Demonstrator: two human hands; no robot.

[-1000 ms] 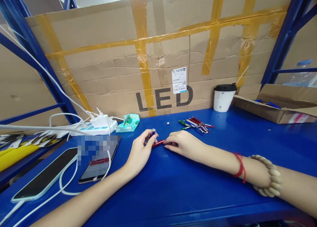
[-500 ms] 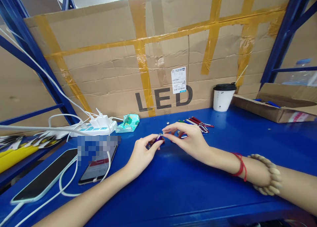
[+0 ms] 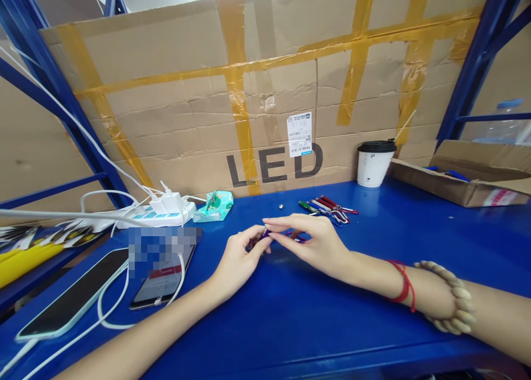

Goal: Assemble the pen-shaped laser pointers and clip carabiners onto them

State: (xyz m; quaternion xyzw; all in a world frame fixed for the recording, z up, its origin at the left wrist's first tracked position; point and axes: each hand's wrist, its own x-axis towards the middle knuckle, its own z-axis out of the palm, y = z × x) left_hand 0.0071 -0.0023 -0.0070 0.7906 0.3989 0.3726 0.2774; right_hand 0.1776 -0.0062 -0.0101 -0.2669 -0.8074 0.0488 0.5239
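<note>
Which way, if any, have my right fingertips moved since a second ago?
Yes: your right fingertips moved left and upward in view, against the printed letter E.

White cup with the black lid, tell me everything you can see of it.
The white cup looks like paper, with small dark print and a black lid. A thin pale stick slants up at the lid's right edge; whether it enters the cup is unclear. It stands upright on the blue tabletop, before the taped cardboard, left of the open box. Neither left hand nor right hand touches it.
</note>
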